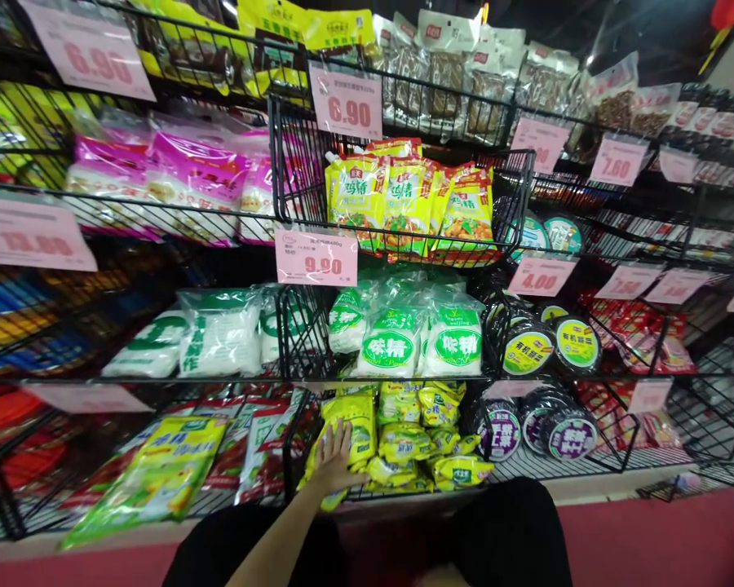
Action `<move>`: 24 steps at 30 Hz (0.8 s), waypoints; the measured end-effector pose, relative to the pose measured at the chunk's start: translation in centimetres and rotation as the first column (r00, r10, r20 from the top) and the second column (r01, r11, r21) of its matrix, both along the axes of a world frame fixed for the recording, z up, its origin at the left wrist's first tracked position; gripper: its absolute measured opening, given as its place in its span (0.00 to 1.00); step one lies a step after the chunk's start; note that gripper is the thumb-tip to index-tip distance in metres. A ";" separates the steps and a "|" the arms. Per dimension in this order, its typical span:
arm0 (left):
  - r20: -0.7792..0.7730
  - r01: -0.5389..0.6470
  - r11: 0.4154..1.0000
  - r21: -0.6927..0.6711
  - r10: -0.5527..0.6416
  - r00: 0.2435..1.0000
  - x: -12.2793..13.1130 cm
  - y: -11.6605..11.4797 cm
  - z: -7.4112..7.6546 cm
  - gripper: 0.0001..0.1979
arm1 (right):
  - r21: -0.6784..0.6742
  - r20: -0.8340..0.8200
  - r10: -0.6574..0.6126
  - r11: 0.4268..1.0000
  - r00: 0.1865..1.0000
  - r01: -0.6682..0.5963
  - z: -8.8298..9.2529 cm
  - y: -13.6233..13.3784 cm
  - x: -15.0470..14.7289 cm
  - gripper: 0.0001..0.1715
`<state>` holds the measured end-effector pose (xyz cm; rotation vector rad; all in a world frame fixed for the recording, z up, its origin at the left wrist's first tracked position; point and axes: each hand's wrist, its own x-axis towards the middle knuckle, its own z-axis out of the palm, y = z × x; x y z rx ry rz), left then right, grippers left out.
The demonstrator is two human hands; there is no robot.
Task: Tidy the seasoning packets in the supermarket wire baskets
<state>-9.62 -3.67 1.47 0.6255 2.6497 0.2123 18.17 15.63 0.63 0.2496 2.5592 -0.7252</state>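
My left hand [333,458] lies flat on a yellow-green seasoning bag [353,420] in the bottom shelf basket. Its fingers are stretched out, with the thumb pointing right. Smaller yellow seasoning packets [407,443] are piled just right of the hand. Left of it, past the wire divider, a large green-and-yellow seasoning bag [159,469] leans over the shelf front among red-and-white bags [266,444]. At the bottom edge a blurred, dim patch, perhaps my right hand [444,577], shows between my knees; its fingers cannot be made out.
Black wire shelves hold white-and-green bags [391,346], yellow pouches [407,200] and pink-and-white bags [196,171]. Round black tubs [566,432] stand to the right. Pink price tags [316,259] hang along the edges. My dark-clothed knees [514,530] are close to the bottom shelf, above a red floor [661,542].
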 end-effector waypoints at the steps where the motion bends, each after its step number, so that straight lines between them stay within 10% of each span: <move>1: -0.001 0.018 1.000 -0.003 -0.018 1.000 0.0 -0.1 0.3 0.68 | -0.019 0.023 0.019 1.000 1.000 -0.019 0.4 -0.1 -0.4 0.26; 6: 0.016 0.155 0.986 -0.060 -0.155 0.988 -0.1 -1.7 2.1 0.47 | -0.173 0.249 0.109 0.983 0.962 -0.067 1.9 0.7 -3.1 0.34; 13: -0.271 0.064 0.959 -0.274 -0.141 0.952 0.3 -3.1 1.3 0.48 | -0.178 0.281 0.084 0.984 0.956 -0.034 1.5 1.1 -3.8 0.34; 24: -0.461 0.065 0.987 -0.149 -0.127 0.878 1.4 -3.6 2.8 0.24 | -0.247 0.195 0.066 0.969 0.979 -0.016 1.3 0.0 -4.5 0.30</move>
